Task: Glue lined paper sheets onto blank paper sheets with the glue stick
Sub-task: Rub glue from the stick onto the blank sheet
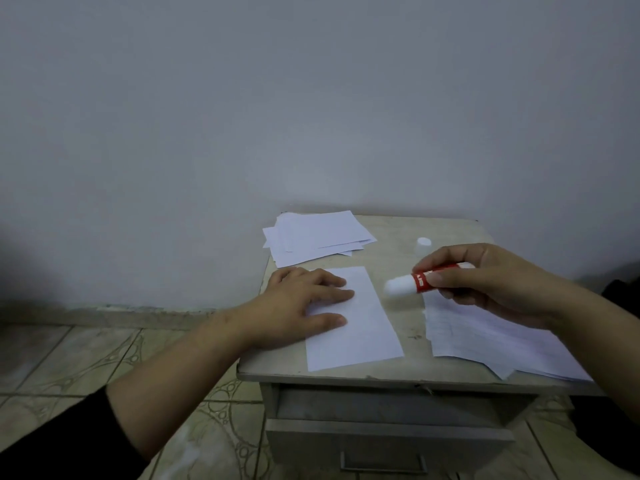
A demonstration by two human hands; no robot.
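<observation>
A blank white sheet [360,327] lies near the front edge of the small table [398,370]. My left hand [301,306] rests flat on the sheet's left part, fingers spread. My right hand [491,282] holds the red and white glue stick [412,282] just above the table, its white end pointing left toward the blank sheet. Lined sheets [485,337] lie under my right hand at the table's right side. The glue stick's white cap [423,244] stands alone farther back.
A loose pile of white sheets [311,237] sits at the table's back left corner, overhanging the edge. The table stands against a plain wall and has a drawer [381,448] slightly pulled out below. Tiled floor [104,358] lies to the left.
</observation>
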